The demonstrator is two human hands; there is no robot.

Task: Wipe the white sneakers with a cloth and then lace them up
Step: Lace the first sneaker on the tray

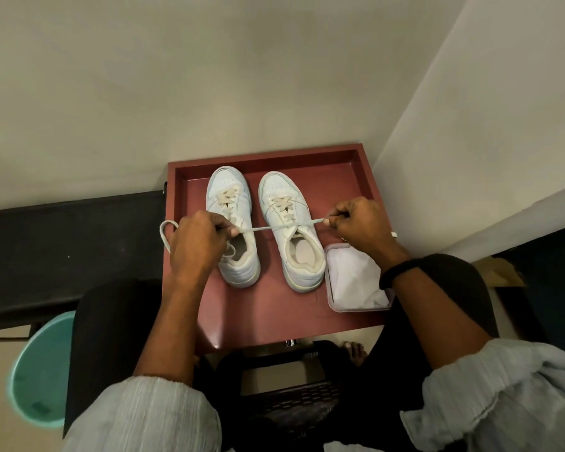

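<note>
Grip on both ends of one lace (268, 227): left hand (198, 243) curled into a fist round its stretch, right hand (356, 223) pinching the opposite end between thumb and bent fingers, both closed tight, nothing else held. Lace taut and level between the two fists, running out sideways from the top eyelets of the sneaker being laced (296, 256). Loose tail (165, 233) looping out past the left fist, over the rim of the tray (307, 155) on that side. Risks, judged only from this: uneven ends from a harder tug on one side; shoe dragged or tipped sideways into the second sneaker (227, 187), with no hand pinning it down; taut line crossing right over that second shoe's opening, so possible snag on its collar or tongue; dangling tail catching on the tray rim; right wrist knocking the container (359, 308) just beside the heel. Pair white, low-top, side by side on the red tray, toes away from the person, heels toward, close but apart. Cream laces criss-crossed up both tongues; no knot yet on the pulled one, second one's knot impossible to tell. Pale lining, faint yellowish tint along the sole edges, uppers fairly clean-looking. Cloth (353, 278) white, crumpled inside the clear container, under the right wrist.
</note>
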